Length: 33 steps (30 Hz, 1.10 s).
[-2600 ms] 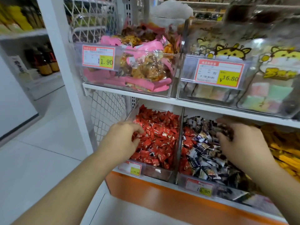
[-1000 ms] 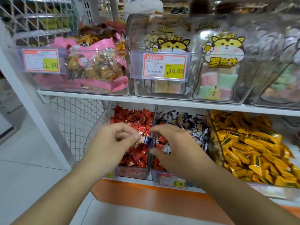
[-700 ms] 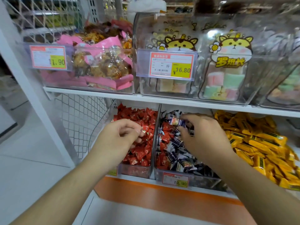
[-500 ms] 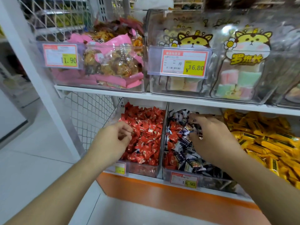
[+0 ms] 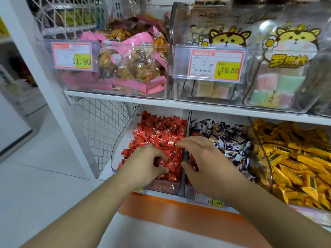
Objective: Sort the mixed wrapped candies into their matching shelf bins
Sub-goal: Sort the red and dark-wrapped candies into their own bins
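Note:
The red candies [image 5: 161, 129] fill the left clear bin [image 5: 121, 145] on the lower shelf. My left hand [image 5: 145, 165] is low in that bin, thumb and curled fingers closed around a red wrapper. To its right, the middle bin holds dark purple-and-white candies [image 5: 227, 138], with a few red ones [image 5: 193, 161] at its front left. My right hand [image 5: 206, 158] hovers over the divider between the two bins. Its fingers are spread, it holds nothing, and the index finger reaches over the red pile.
Yellow bars [image 5: 295, 158] fill the bin on the right. The upper shelf [image 5: 125, 101] overhangs the bins, carrying a tub of pink snack packs [image 5: 129, 68] and clear tubs with cartoon labels [image 5: 286, 56]. Wire mesh [image 5: 102, 126] and a white post [image 5: 59, 86] stand left.
My right hand has left the back of the purple-candy bin and come forward-left to the divider. My left hand has gone from the bin's left edge down into the red candies.

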Each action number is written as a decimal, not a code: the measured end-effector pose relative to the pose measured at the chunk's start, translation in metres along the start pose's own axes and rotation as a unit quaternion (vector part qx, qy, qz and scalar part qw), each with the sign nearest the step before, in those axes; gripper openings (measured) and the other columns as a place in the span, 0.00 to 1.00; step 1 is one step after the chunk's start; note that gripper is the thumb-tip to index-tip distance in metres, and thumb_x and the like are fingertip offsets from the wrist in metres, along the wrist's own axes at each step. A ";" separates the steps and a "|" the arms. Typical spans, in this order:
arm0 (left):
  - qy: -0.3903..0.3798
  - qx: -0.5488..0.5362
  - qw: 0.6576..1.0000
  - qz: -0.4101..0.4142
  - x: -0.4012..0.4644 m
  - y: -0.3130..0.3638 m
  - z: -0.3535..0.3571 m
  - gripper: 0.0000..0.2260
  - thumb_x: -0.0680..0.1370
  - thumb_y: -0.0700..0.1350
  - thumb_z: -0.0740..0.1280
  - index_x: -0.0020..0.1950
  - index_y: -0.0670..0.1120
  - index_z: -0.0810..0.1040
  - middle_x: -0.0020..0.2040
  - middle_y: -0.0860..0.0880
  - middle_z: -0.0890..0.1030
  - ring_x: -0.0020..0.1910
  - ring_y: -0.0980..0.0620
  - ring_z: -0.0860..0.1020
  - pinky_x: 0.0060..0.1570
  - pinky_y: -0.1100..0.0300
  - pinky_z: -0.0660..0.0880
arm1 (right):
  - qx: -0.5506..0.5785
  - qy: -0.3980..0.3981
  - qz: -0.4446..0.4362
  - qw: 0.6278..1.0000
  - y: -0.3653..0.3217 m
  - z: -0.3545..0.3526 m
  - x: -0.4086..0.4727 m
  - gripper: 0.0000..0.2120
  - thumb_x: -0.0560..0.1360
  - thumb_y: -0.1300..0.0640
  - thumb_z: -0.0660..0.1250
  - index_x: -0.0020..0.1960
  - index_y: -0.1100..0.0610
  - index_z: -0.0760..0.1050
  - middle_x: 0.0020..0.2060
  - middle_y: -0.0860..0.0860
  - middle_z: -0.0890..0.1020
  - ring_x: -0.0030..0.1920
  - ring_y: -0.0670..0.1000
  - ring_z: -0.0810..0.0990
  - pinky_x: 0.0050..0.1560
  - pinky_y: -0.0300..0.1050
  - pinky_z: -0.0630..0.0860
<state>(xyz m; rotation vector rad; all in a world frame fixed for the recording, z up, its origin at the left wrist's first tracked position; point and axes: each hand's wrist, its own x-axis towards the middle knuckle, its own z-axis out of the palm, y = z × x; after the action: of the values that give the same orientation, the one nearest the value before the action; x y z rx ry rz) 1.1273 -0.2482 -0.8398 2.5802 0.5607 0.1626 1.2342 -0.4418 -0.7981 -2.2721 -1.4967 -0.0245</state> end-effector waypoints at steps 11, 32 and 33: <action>0.152 -0.115 0.978 -0.083 0.002 -0.006 -0.037 0.08 0.73 0.52 0.79 0.50 0.58 0.83 0.43 0.58 0.83 0.43 0.62 0.81 0.39 0.70 0.73 | -0.005 -0.010 0.004 1.000 0.000 -0.003 -0.001 0.22 0.82 0.55 0.62 0.76 0.49 0.69 0.74 0.43 0.70 0.76 0.42 0.59 0.66 0.24 0.46; 0.080 0.023 0.992 -0.096 -0.003 -0.010 -0.018 0.09 0.75 0.43 0.76 0.42 0.56 0.80 0.41 0.58 0.82 0.42 0.59 0.80 0.45 0.61 0.79 | -0.004 -0.012 0.000 1.000 0.001 -0.003 -0.002 0.20 0.83 0.55 0.60 0.75 0.50 0.69 0.74 0.44 0.69 0.76 0.42 0.59 0.71 0.32 0.52; 0.093 0.012 0.991 -0.096 -0.004 -0.008 -0.022 0.09 0.75 0.42 0.76 0.42 0.56 0.81 0.40 0.58 0.81 0.42 0.60 0.80 0.43 0.64 0.78 | -0.003 -0.013 0.000 1.000 0.001 -0.003 -0.002 0.21 0.83 0.55 0.60 0.76 0.50 0.69 0.75 0.43 0.69 0.76 0.42 0.58 0.71 0.32 0.52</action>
<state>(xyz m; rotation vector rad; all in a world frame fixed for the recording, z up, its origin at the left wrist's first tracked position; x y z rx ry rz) 1.1161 -0.2339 -0.8250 2.5312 0.8807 0.3343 1.2353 -0.4451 -0.7958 -2.2861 -1.5112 -0.0003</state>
